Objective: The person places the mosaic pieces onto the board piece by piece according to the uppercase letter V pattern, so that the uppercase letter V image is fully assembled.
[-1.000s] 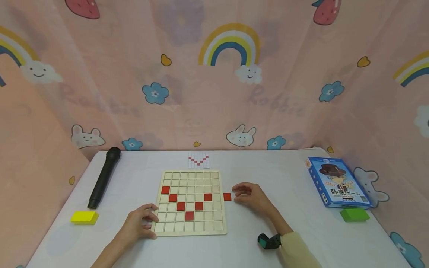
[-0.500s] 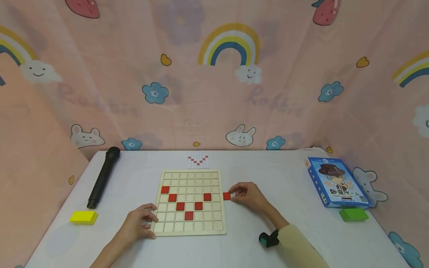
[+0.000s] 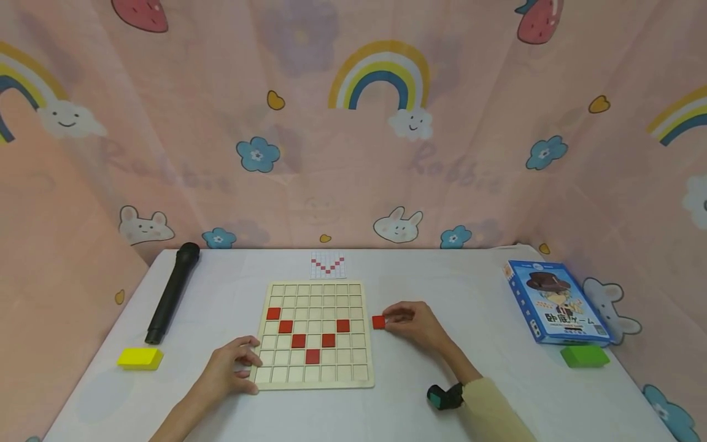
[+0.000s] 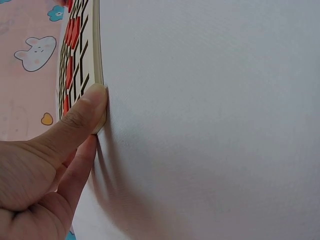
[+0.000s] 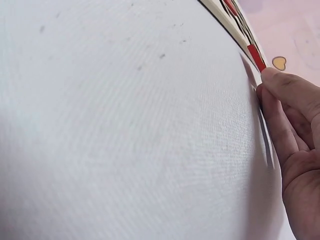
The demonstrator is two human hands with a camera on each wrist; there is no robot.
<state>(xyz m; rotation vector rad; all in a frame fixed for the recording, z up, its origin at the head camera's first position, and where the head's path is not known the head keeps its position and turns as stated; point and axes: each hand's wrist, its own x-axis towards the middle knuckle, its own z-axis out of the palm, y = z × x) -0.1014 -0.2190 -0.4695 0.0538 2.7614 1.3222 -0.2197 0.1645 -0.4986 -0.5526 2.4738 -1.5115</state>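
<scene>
In the head view a pale wooden grid board [image 3: 342,373] lies flat, with several red square tiles [image 3: 312,356] set in its cells in a V shape. My left hand [image 3: 229,367] holds the board's near left corner; in the left wrist view the thumb [image 4: 82,112] lies on the corner edge with a finger below. Just beyond the board's right edge, my right hand [image 3: 418,325] pinches a loose red tile [image 3: 378,322] between thumb and fingertips. The right wrist view shows that tile [image 5: 256,57] tilted at the fingertips, near the board's edge.
Behind the board lies a small pattern card [image 3: 328,266] with a red V. At left are a black microphone [image 3: 172,294] and a yellow block [image 3: 140,359]. A blue game box [image 3: 558,301] and a green block [image 3: 585,356] lie at right.
My right hand has closed in on the loose red tile, pinched it and drawn it slightly to the right, off the board's side. The left hand and the board have stayed put.
</scene>
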